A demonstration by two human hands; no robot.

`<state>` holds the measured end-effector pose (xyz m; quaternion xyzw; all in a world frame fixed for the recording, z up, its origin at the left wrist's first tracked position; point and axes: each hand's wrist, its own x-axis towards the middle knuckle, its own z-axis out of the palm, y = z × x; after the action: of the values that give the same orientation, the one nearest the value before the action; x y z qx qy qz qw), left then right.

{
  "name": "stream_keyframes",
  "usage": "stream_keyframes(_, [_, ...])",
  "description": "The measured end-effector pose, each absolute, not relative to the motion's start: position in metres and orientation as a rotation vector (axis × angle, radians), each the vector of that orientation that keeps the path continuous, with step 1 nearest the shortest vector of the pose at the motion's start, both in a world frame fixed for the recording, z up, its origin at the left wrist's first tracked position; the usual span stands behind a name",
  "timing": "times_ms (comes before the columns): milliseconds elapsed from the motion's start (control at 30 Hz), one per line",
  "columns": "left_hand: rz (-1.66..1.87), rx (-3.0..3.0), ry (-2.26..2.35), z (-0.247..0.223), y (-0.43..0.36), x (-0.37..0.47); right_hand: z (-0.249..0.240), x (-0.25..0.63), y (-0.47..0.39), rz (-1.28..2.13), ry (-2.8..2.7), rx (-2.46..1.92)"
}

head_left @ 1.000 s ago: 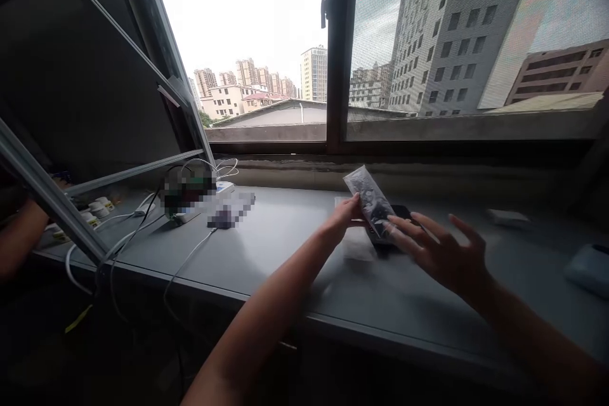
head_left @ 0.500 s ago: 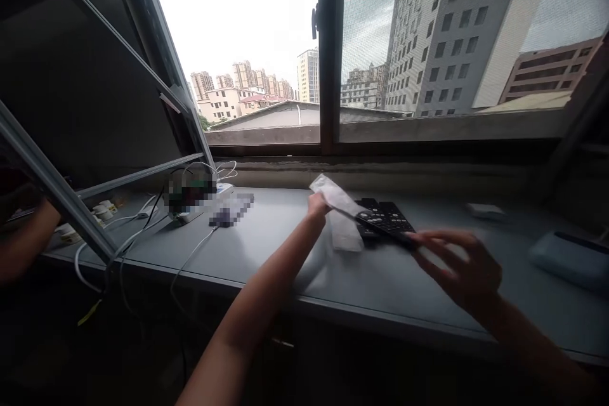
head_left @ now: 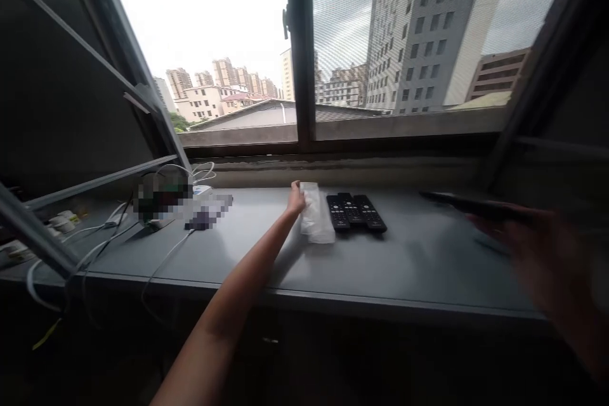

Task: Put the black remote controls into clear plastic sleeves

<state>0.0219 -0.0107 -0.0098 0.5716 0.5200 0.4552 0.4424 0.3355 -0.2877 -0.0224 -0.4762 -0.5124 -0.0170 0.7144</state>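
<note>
My left hand (head_left: 295, 199) is closed on the upper left edge of a translucent white plastic bag (head_left: 316, 214), whose lower part lies on the grey tabletop (head_left: 266, 235). Just right of the bag, three black remote controls (head_left: 354, 212) lie side by side on the table. Over at the right, blurred by motion, my right hand (head_left: 533, 235) grips a long black remote (head_left: 466, 202) above the tabletop, its far end pointing left.
A metal frame (head_left: 137, 76) leans at the left. Near it are a white power strip (head_left: 202, 190), cables (head_left: 164, 260), and blurred-out items. The window sill (head_left: 247, 171) bounds the table's back, and the front edge (head_left: 380, 302) runs below my hands.
The black remote has come away from the bag and moved right with my right hand. My left hand still holds the bag, which now hangs straighter. The view has turned right.
</note>
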Motion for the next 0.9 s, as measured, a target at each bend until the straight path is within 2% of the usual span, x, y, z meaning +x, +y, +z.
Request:
stream_keyframes(67, [1.087,1.804,1.354,-0.014,-0.014,0.022,-0.023,0.33,-0.276,0.108,-1.187,-1.025])
stream_keyframes(233, [0.946,2.346,1.458,-0.007,-0.019,0.019,-0.035,0.33,-0.245,0.163,-1.404,-1.208])
stream_keyframes(433, [0.414,2.484,1.298,-0.009,-0.043,0.017,-0.04,0.317,-0.229,0.463,-1.54,-1.196])
stream_keyframes(600, [0.064,2.529,1.052,-0.01,-0.067,0.019,-0.034,0.302,-0.226,0.539,-1.678,-1.428])
stream_keyframes(833, [-0.05,2.648,1.078,-0.014,-0.072,0.023,-0.037,0.305,-0.215,0.633,-1.648,-1.567])
stream_keyframes(900, [-0.102,2.718,1.028,-0.017,-0.071,0.021,-0.039,0.312,-0.208,0.564,-1.665,-1.568])
